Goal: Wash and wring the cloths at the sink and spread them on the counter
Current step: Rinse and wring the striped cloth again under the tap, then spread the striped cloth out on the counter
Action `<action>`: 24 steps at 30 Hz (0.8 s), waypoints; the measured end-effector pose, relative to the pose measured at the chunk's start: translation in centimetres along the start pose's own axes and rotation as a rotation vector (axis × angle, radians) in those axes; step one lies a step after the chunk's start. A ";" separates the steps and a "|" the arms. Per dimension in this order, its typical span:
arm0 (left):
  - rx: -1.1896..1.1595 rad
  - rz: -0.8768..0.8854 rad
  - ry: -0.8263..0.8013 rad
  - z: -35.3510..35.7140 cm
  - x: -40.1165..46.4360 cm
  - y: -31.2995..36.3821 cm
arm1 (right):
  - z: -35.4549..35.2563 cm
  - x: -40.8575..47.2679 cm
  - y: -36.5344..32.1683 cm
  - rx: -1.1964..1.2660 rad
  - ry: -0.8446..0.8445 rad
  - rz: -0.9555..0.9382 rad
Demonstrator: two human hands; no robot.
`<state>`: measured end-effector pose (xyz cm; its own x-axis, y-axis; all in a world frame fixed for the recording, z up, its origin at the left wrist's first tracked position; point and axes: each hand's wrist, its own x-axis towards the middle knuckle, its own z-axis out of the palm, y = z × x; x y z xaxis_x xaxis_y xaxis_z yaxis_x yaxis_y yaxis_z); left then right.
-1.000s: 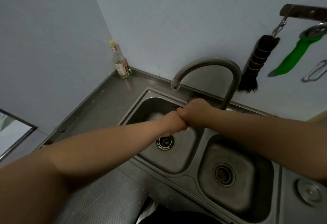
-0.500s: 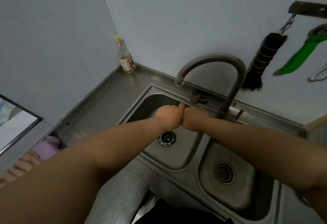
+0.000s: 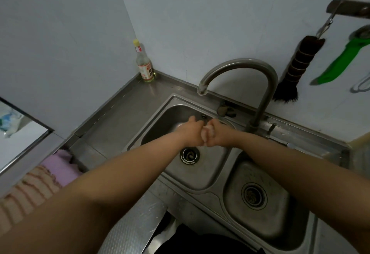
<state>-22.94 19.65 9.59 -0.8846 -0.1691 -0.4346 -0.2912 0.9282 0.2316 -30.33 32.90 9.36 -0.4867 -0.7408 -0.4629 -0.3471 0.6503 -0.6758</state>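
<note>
At the left end of the stainless-steel desk (image 3: 120,121), two cloths lie spread near its front-left edge: a striped pink-and-brown cloth (image 3: 30,185) and, touching it on the far side, a plain lilac cloth (image 3: 60,163). Half a second ago only part of these showed; they now sit further into view because the head camera has tilted, not because they moved. In the back-left corner of the desk stands a clear glass bottle with a yellow cap and red label (image 3: 144,63).

Over the left basin of the double steel sink (image 3: 212,175), the left hand (image 3: 193,133) is clenched around one end of a small pale wet cloth (image 3: 206,133). The right hand (image 3: 219,134) is clenched around the other end, knuckles touching the left hand. One second ago the right fist sat higher and overlapped the left; the fists are now level and a pale strip of cloth shows between them. This indicates a twisting stroke in progress above the round black drain strainer (image 3: 189,155).

The curved grey metal faucet (image 3: 240,77) arches over the hands; no water stream is visible at its spout. The right basin holds nothing visible but its drain. On the wall at right hang a dark bristle brush (image 3: 294,69) and a green-handled utensil (image 3: 340,63).

Judgement: wringing of this cloth is under way; spreading it on the desk beside the two cloths remains.
</note>
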 end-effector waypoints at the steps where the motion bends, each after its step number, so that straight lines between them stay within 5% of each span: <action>1: -0.068 -0.008 -0.042 0.3 0.1 -0.8 | -0.2 -0.3 0.1 0.244 -0.013 0.015; 4: -0.646 0.003 -0.097 0.9 -1.1 -2.4 | -0.2 -0.9 0.4 0.696 0.013 0.047; 10: -1.272 -0.103 -0.009 0.8 -4.4 -1.9 | 1.1 -0.6 -0.7 0.838 0.117 -0.003; 14: -1.270 -0.307 0.233 0.4 -5.7 -3.6 | 1.2 -0.8 -2.3 0.700 0.180 -0.071; 20: -1.205 -0.522 0.863 -0.3 -9.5 -8.6 | 1.6 -0.2 -5.1 0.481 -0.004 -0.085; 24: -1.350 -0.556 0.920 -0.5 -12.8 -12.0 | 2.9 0.5 -7.4 0.631 -0.062 -0.072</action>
<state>-8.33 10.53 12.78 -0.3415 -0.9138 -0.2199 -0.2598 -0.1330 0.9564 -25.69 27.22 12.47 -0.4261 -0.7996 -0.4232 0.1714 0.3879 -0.9056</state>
